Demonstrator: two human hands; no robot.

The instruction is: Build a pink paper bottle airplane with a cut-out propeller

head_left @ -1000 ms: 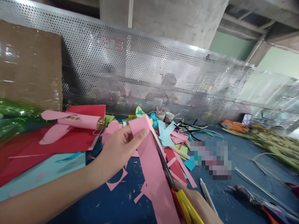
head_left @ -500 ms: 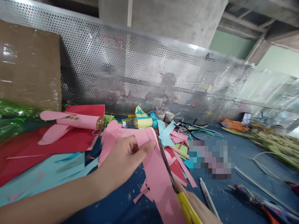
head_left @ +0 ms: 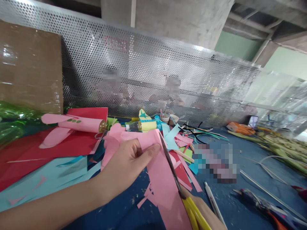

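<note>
My left hand point(head_left: 127, 164) pinches the upper part of a pink paper sheet point(head_left: 161, 179), thumb on top, holding it above the blue table point(head_left: 230, 198). My right hand point(head_left: 206, 212) shows only partly at the bottom edge, wrapped round the yellow handles of scissors point(head_left: 182, 191). Their dark blades run up along the right edge of the pink paper, close to my left thumb.
Red paper sheets point(head_left: 48, 143), light blue paper point(head_left: 48, 179) and pink scraps cover the left. A pink paper-wrapped bottle point(head_left: 79, 123) and a yellow-labelled bottle point(head_left: 141, 125) lie at the back. A white pen point(head_left: 213, 201) lies at right. A perforated metal screen point(head_left: 168, 73) stands behind, people beyond it.
The pink paper has dropped lower and tilted flatter since a second ago, uncovering the yellow-labelled bottle. The scissors blades sit further up the paper's edge. Both hands keep their hold.
</note>
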